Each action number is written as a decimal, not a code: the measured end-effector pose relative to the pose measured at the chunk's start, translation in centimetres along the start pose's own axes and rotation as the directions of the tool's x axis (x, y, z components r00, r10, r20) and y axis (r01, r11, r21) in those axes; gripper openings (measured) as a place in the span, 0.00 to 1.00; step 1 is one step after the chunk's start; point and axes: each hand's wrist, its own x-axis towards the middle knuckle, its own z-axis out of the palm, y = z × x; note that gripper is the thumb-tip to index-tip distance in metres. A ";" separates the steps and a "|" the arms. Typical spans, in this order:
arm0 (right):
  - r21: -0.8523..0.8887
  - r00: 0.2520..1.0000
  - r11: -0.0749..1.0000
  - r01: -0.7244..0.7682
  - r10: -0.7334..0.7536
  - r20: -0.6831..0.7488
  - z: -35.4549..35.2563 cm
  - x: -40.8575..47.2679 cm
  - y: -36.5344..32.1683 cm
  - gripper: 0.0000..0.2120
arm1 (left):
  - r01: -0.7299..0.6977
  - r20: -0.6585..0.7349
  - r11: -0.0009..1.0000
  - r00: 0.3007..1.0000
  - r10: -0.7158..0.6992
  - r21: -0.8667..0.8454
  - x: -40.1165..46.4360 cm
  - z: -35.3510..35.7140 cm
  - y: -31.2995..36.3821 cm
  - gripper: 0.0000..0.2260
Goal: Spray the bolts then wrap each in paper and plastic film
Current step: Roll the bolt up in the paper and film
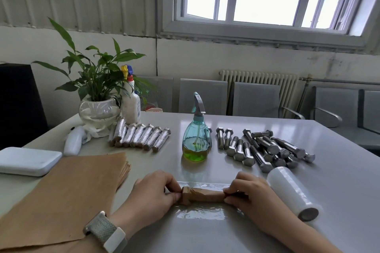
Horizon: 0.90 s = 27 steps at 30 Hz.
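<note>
Currently left hand (153, 191) and right hand (246, 192) pinch the paper-wrapped bolt (202, 194) by its twisted ends; heavy, stiff core, film (197, 212) beneath looks clingy.

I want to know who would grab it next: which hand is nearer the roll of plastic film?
Right. The right hand pinches the paper-wrapped bolt just beside the film roll; the left hand holds the bolt's far end, farther away.
</note>
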 end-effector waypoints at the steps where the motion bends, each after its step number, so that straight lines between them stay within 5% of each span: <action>1: -0.001 1.000 1.000 0.003 -0.003 -0.002 0.0 0.0 0.0 0.05 | -0.004 0.011 0.998 1.000 0.003 0.060 0.1 -0.1 0.3 0.08; 7: 0.002 1.000 1.000 0.000 0.000 0.002 -0.2 -0.1 0.0 0.04 | -0.069 0.202 0.916 0.979 -0.013 0.395 1.8 -1.1 1.7 0.05; 12: -0.008 1.000 1.000 0.009 -0.009 0.008 -0.2 0.0 0.0 0.05 | 0.024 0.399 0.934 0.900 -0.175 0.355 3.6 -3.2 2.7 0.14; 19: -0.012 0.999 1.000 0.007 -0.007 0.043 -0.4 0.1 0.1 0.06 | 0.124 0.494 0.928 0.817 -0.296 0.350 4.7 -3.5 3.6 0.09; 27: 0.030 0.998 0.999 0.014 -0.015 0.053 -0.4 0.1 0.6 0.05 | 0.348 0.477 0.926 0.845 -0.242 -0.146 4.5 -2.8 3.4 0.07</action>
